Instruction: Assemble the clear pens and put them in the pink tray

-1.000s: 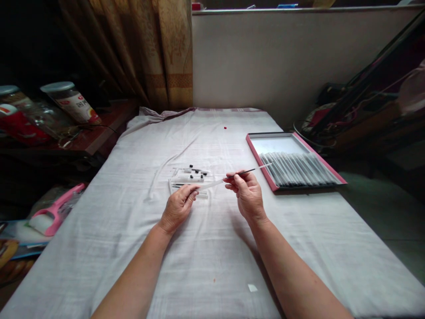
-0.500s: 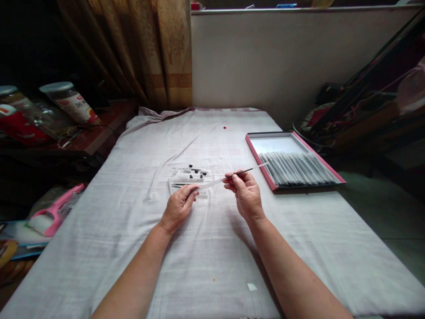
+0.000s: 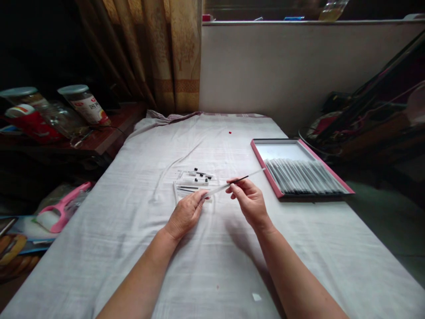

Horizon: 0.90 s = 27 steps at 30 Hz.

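Observation:
My left hand (image 3: 188, 212) is closed around a clear pen barrel (image 3: 217, 190) that points up to the right. At the barrel's far end, my right hand (image 3: 247, 199) pinches a slim pen refill (image 3: 255, 172), with black ink in part of it and a pale end sticking out past the fingers. The refill lines up with the barrel and appears partly inside it. Just beyond my left hand lie loose clear pen parts (image 3: 192, 181), dark refills (image 3: 187, 188) and small black caps (image 3: 209, 177). Fingers hide the barrel's near end.
A pink-edged box (image 3: 280, 192) at the right holds a row of many clear pens with black ends (image 3: 302, 177). A red bit (image 3: 230, 132) and a white scrap (image 3: 256, 297) lie on the white cloth (image 3: 133, 248). Jars (image 3: 88, 106) and pink scissors (image 3: 63, 208) are at the left.
The view has shifted, so everything sits a little lower and further right. The refill has slid toward the barrel, and less of its black part shows outside.

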Tool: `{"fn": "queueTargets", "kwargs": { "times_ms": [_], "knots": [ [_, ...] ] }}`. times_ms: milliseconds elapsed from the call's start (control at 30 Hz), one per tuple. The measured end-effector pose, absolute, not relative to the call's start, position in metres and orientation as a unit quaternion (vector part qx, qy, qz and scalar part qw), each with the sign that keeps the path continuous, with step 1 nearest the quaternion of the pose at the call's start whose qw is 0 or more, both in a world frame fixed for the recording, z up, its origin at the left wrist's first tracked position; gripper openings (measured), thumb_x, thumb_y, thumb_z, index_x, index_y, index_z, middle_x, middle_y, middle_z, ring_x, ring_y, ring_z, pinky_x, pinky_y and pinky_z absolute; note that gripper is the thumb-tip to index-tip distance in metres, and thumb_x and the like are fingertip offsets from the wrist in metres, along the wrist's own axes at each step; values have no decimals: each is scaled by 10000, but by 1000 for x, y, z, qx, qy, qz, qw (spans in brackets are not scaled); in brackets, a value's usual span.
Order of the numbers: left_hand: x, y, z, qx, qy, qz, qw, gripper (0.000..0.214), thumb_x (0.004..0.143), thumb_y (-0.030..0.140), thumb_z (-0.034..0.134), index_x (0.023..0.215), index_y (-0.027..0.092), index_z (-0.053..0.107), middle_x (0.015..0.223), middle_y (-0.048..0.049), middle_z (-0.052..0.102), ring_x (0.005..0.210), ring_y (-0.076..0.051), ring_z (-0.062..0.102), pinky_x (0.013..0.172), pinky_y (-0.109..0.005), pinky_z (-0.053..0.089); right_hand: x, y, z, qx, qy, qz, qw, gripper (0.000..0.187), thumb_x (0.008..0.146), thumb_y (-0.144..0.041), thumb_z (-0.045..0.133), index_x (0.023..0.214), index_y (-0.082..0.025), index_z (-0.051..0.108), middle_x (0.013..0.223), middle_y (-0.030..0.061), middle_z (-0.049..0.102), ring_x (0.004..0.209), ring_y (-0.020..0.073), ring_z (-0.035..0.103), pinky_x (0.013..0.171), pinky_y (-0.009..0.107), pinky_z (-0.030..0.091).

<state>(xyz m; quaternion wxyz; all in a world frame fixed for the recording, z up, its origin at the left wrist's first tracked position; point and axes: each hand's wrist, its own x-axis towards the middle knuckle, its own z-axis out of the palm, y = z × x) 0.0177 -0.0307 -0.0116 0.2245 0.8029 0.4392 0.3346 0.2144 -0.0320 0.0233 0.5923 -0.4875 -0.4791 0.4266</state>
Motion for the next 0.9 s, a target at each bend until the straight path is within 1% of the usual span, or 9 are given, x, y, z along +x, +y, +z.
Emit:
{"fn": "queueTargets", "kwargs": {
  "times_ms": [67,233,333,433,500,567,633,733,900],
  "knots": [
    [17,-30,-11,802,442,349,198,282,937,258,443,1162,223,609,1040,-66,713,981,-201,662,903,-342,521,210,-31,33,-470,-510,425,582,239,756,-404,672,887,-204,677,747,16,670,631,148,634,520,258,475],
    [11,-23,-8,743,478,439,165,233,924,277,489,1056,208,669,1033,-71,711,993,-197,652,918,-337,510,206,-9,44,-424,-565,458,539,356,797,-429,631,1070,-204,672,871,43,714,635,134,642,520,244,470],
    [6,-17,-9,692,498,484,199,241,917,301,512,1053,205,686,1011,-64,714,978,-189,660,901,-320,519,208,15,31,-457,-617,399,502,285,837,-385,565,1006,-198,700,845,45,719,640,139,639,563,258,484],
    [3,-14,-14,653,499,515,246,279,908,340,529,1088,194,683,996,-63,720,956,-193,672,881,-324,532,207,35,15,-517,-715,255,396,212,833,-256,549,931,-215,733,862,51,719,710,162,643,674,287,492],
    [2,-13,-17,634,500,523,274,310,907,360,531,1128,191,669,983,-62,724,933,-193,679,870,-330,540,203,41,9,-535,-777,171,285,255,845,-203,526,980,-238,739,909,59,716,763,177,648,706,284,475],
    [2,-13,-19,620,505,524,293,332,909,368,528,1161,192,654,977,-62,727,918,-192,682,862,-330,546,198,42,9,-537,-817,117,177,307,880,-204,485,1061,-267,725,962,66,711,789,185,654,693,272,455],
    [2,-12,-20,613,509,525,299,337,911,368,525,1170,192,650,985,-66,727,920,-192,682,861,-328,549,194,42,10,-529,-839,81,100,338,908,-223,448,1116,-292,706,1013,71,703,807,194,658,667,266,437],
    [0,-11,-20,620,507,524,289,307,910,341,529,1144,196,665,998,-69,723,936,-193,678,882,-333,541,190,42,12,-526,-848,52,42,349,924,-245,419,1128,-305,695,1056,74,689,806,200,657,640,262,416],
    [-2,-9,-21,641,500,518,266,272,907,282,524,1109,188,680,969,-67,723,940,-185,672,900,-329,525,191,43,11,-533,-844,56,26,337,922,-245,407,1112,-288,682,1052,66,676,817,190,643,643,256,406]
  ]
}}
